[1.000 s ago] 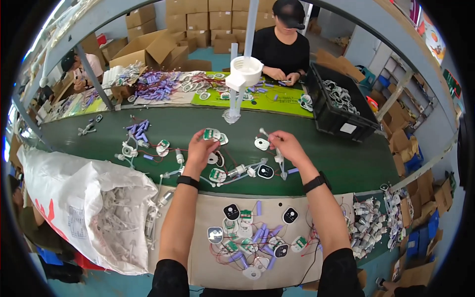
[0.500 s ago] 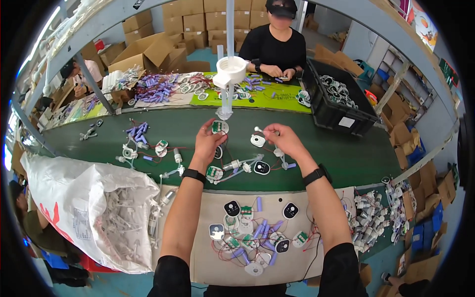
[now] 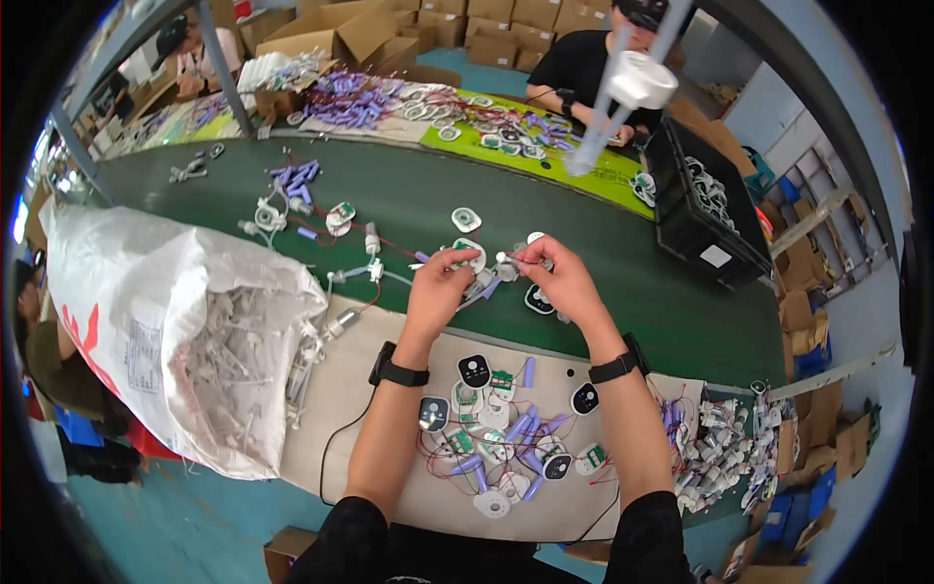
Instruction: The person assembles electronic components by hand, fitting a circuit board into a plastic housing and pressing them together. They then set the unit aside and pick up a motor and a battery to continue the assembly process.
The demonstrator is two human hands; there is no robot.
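My left hand [image 3: 443, 287] is closed over the green belt, thumb and fingers brought together beside a white cover with a green board [image 3: 471, 251]; what the fingertips hold is hidden. Facing it, my right hand [image 3: 559, 282] pinches a small white round-ended part [image 3: 502, 258]. Just beyond the hands lies another white oval cover [image 3: 466, 220]. Clear-and-white tubular pieces and wires lie under and between the hands. A black-faced panel [image 3: 538, 299] sits beneath the right hand, partly covered by it.
A white sack [image 3: 175, 321] of plastic parts stands at left. Purple cylindrical cells [image 3: 525, 428], covers and wired boards are heaped on the near board. A black crate [image 3: 710, 229] stands far right, near a co-worker [image 3: 584, 78]. A translucent post with a white collar [image 3: 642, 80] rises beyond the belt.
The view has turned right. My left hand has let go of the white cover with the green board and moved closer to my right hand, which still pinches the small white part.
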